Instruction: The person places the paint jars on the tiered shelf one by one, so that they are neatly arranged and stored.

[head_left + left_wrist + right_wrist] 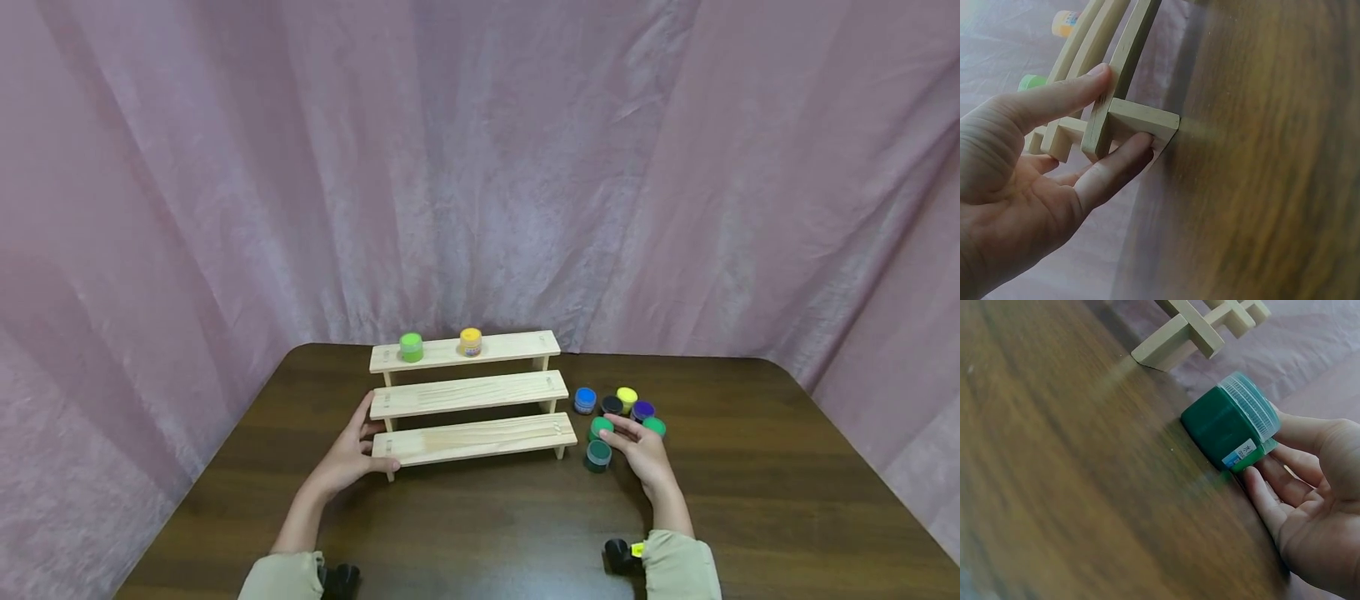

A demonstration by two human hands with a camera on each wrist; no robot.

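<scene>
A three-tier wooden shelf (472, 439) stands on the brown table (487, 525). A light green jar (411, 347) and a yellow jar (470, 342) sit on its top tier. My left hand (375, 447) holds the left end of the lowest tier. In the left wrist view that hand (1119, 112) has a finger over the shelf (1141, 119) end and its thumb under it. My right hand (619, 446) lies to the right of the shelf, fingertips against a dark green jar (597, 455). In the right wrist view the jar (1225, 425) stands on the table with the hand's (1272, 450) fingers fairly straight behind it.
Right of the shelf stands a cluster of jars: blue (585, 400), black (611, 405), yellow (627, 397), purple (642, 410) and two green ones (654, 426). A pink curtain (480, 167) hangs behind and beside the table.
</scene>
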